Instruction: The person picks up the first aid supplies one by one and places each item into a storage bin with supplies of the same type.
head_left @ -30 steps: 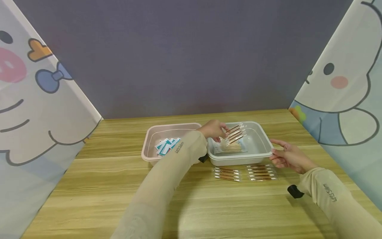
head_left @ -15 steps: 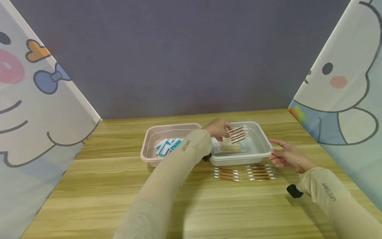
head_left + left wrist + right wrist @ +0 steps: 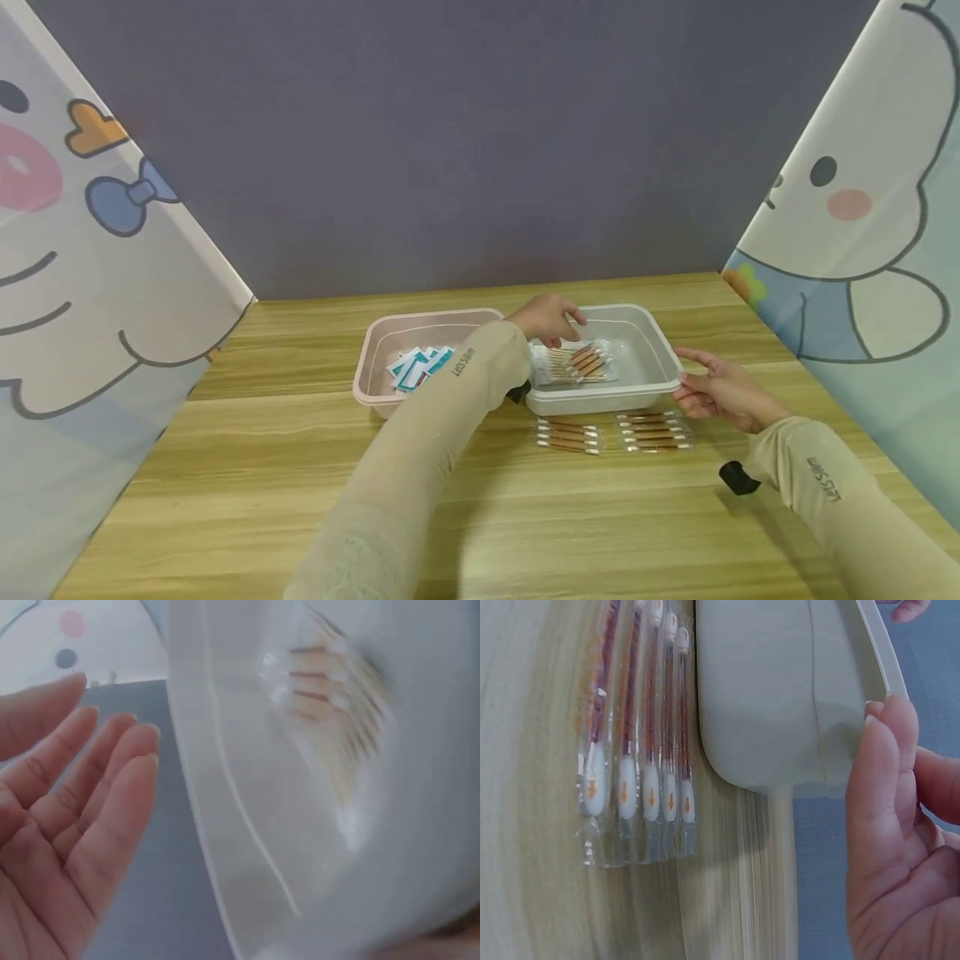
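Swab strip (image 3: pixel 587 360) is no longer pinched up in the left hand (image 3: pixel 546 318); it's now lying inside the white tray (image 3: pixel 660 354), on top of the other swab packs (image 3: pixel 558 367) there. Left hand is hovering just above the tray's left-rear part w/ fingers relaxed and spread, holding nothing; wrist view is showing the bare palm (image 3: pixel 67 825) beside the tray wall (image 3: pixel 247 825). Strip is sitting just below and right of those fingertips, its swabs' long axis running roughly left-right, slightly angled. Left hand is much nearer to it than the right.

Right hand (image 3: pixel 718 390) is resting fingertips against the tray's right rim, fingers mostly straight, steadying rather than gripping.

Counts: 2 trays, white one and a pink tray (image 3: pixel 375 350) touching its left side, the pink one holding several teal-and-white sachets (image 3: pixel 420 367), number unclear. 2 more swab strips on the table (image 3: pixel 225 467) just in front of the white tray: left one (image 3: pixel 570 437), right one (image 3: pixel 655 433). Wrist view is showing 4 swabs in the near strip (image 3: pixel 637 750).
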A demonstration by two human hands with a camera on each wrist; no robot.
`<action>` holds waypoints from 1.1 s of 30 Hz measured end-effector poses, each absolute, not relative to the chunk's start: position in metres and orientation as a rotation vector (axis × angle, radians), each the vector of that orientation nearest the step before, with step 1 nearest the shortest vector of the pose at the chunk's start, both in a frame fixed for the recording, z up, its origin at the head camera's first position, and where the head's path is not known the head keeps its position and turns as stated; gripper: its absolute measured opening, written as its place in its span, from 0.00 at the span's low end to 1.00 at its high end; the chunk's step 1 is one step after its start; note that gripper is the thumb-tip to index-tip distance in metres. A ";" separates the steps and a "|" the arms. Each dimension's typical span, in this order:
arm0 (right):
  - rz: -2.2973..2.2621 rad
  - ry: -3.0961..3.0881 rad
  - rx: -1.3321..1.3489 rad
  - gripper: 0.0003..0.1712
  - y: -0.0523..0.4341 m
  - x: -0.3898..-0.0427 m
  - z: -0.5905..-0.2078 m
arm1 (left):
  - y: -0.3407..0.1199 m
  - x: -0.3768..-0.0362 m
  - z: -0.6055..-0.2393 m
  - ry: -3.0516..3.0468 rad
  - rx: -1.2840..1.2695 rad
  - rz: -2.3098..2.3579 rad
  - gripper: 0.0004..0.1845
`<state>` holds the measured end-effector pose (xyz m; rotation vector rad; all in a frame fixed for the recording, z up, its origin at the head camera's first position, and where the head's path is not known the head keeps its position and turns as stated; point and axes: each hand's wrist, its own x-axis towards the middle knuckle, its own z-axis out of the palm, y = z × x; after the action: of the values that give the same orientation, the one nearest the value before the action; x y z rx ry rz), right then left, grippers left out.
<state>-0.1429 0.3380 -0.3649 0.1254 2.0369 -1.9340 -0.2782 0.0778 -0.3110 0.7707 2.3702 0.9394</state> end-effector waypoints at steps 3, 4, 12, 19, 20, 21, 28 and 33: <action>-1.935 2.037 0.132 0.44 0.339 -0.143 -0.365 | 0.078 -0.275 -0.305 2.328 0.819 0.964 0.14; -1.937 2.036 0.135 0.44 0.339 -0.143 -0.365 | 0.078 -0.273 -0.304 2.316 0.844 0.961 0.14; -1.912 2.059 0.125 0.43 0.339 -0.144 -0.364 | 0.085 -0.245 -0.288 2.243 1.184 0.826 0.15; -1.871 2.082 0.149 0.42 0.337 -0.145 -0.363 | 0.080 -0.210 -0.272 2.313 1.502 0.719 0.14; -1.872 2.083 0.151 0.42 0.337 -0.145 -0.363 | 0.078 -0.205 -0.271 2.315 1.524 0.704 0.13; -1.874 2.083 0.145 0.42 0.337 -0.145 -0.363 | 0.077 -0.202 -0.271 2.315 1.533 0.689 0.14; -1.890 2.076 0.148 0.41 0.336 -0.145 -0.363 | 0.069 -0.193 -0.284 2.244 1.518 0.655 0.15; -1.918 2.046 0.132 0.42 0.336 -0.145 -0.364 | 0.066 -0.192 -0.301 2.156 1.523 0.633 0.15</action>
<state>-0.1446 0.3358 -0.3641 0.1323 2.0462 -1.9184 -0.1919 0.0662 -0.3011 1.5232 2.1556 0.6332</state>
